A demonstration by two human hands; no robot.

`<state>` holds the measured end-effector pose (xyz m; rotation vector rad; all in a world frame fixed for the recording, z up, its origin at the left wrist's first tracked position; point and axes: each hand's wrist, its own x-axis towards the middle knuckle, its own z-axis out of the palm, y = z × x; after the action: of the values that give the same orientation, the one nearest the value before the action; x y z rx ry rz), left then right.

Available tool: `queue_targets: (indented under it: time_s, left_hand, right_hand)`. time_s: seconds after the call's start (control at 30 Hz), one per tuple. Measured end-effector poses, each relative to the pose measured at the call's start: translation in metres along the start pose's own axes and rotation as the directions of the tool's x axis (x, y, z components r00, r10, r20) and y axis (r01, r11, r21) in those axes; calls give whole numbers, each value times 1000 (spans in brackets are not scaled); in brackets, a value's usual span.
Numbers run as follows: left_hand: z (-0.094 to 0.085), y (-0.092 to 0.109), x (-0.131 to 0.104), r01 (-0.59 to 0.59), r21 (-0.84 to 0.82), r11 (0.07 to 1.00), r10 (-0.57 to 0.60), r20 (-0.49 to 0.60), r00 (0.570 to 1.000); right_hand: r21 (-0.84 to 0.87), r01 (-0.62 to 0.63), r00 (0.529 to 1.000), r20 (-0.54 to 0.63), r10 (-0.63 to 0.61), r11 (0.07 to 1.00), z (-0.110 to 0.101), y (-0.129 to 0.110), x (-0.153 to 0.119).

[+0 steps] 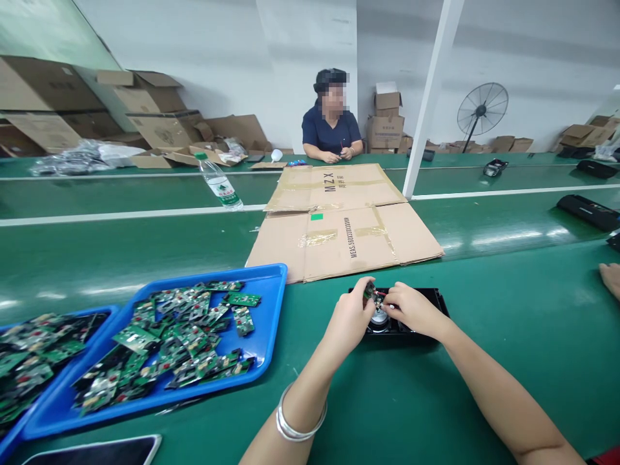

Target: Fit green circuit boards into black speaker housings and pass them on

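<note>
In front of me lies a black speaker housing (431, 298) with a round silver speaker driver (379, 321) inside it. Over its left part, my left hand (352, 315) pinches a small circuit board (370, 290) between thumb and fingers. Close beside it, my right hand (413, 311) is closed at the fingertips on a thin red wire (381, 294), which runs toward the board. My fingers hide the wire's ends and part of the board. To the left, a blue tray (277, 323) holds many loose green circuit boards (186, 339).
Another blue tray (109, 316) of boards and a phone-like device (97, 452) lie at left. Flattened cardboard (329, 242) lies ahead, with a water bottle (220, 184) beyond its left side. Across the bench sits a person (332, 123). Another person's hand (610, 279) shows at right, near black speakers (588, 212).
</note>
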<state>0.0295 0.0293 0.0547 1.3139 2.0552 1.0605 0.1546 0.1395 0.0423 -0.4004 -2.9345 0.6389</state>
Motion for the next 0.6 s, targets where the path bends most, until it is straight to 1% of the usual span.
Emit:
queue_targets:
  time_s: [0.1,0.2,0.33,0.47,0.6]
  left_hand:
    - [0,0,0,10,-3,1000,-10,-4,1000]
    - [0,0,0,-5,15,1000,5,-4,1000]
    - [2,2,-2,-13,87,996,12,11,1000]
    - [2,4,-3,-59,178,982,53,38,998]
    - [-3,3,-2,-116,162,980,105,76,992]
  right_hand:
    - [-1,2,1000,-4,-2,1000,0,1,0]
    - [-15,15,1000,-3,-15,1000,1,2,1]
    - [-60,41,999,-19,-42,997,5,2,1]
    - [-119,63,996,-57,-70,991,9,4,1]
    - [-114,60,993,-93,-71,992,11,5,1]
